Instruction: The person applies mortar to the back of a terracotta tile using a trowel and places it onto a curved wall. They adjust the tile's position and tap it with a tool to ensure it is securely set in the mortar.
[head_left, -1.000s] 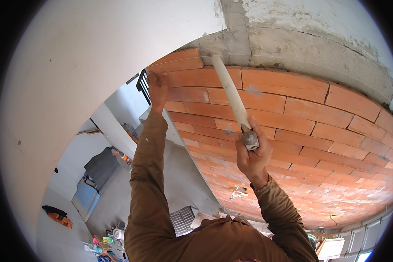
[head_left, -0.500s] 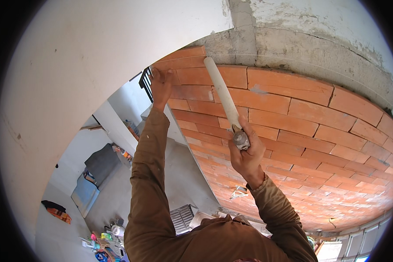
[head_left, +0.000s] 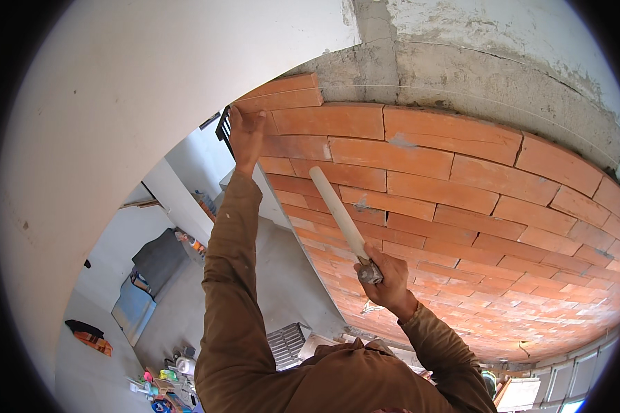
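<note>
My right hand (head_left: 390,281) is closed around the metal head (head_left: 370,273) of a hammer. Its pale round handle (head_left: 337,210) points up and left in front of the brick wall, its tip apart from the top row. At the wall's left end, my left hand (head_left: 245,146) is raised with fingers stretched and apart. Its fingertips rest at the lower left corner of the topmost brick (head_left: 279,93), an orange brick that sits alone above the highest full row (head_left: 332,120). What the far fingertips touch is partly hidden.
A thin string (head_left: 434,88) runs across the grey concrete beam (head_left: 461,72) above the bricks. A white curved surface (head_left: 151,76) hangs close on the upper left. Below left lie a blue panel (head_left: 134,310), a dark board (head_left: 162,258) and assorted clutter (head_left: 169,378) on the floor.
My right hand has drawn down, taking the hammer's handle tip away from the topmost brick's right end. My left hand stays at the brick's left end, with only a slight shift.
</note>
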Tool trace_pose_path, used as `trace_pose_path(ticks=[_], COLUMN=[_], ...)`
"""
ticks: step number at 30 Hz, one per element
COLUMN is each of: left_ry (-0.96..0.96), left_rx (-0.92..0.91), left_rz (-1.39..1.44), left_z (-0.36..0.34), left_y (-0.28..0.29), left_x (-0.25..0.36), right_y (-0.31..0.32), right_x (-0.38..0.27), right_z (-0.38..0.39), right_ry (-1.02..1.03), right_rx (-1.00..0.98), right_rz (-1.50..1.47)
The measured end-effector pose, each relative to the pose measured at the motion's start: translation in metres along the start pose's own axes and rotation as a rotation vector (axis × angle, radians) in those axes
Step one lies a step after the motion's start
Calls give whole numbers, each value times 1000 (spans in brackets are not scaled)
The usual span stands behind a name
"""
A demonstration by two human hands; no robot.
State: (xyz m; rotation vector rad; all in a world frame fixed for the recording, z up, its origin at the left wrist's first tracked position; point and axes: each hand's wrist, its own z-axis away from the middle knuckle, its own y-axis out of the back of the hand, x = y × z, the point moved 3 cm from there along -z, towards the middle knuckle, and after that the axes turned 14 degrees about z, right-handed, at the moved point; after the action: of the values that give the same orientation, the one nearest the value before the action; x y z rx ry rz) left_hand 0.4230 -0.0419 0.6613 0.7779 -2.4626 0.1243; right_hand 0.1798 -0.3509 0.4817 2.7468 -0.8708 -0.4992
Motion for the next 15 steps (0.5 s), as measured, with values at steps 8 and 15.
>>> trace_pose_path(ticks=[8,15], left_ry=[-15,-3], left_rx=[45,165], left_rz=[201,107], left_z=[-1,49], left_y=[3,4], left_x=[-13,-20], right_y=[15,27], right_x=[10,51], right_z=[30,153], right_ry=[36,-280], right_rx=[-163,-739], right_rz=[47,84])
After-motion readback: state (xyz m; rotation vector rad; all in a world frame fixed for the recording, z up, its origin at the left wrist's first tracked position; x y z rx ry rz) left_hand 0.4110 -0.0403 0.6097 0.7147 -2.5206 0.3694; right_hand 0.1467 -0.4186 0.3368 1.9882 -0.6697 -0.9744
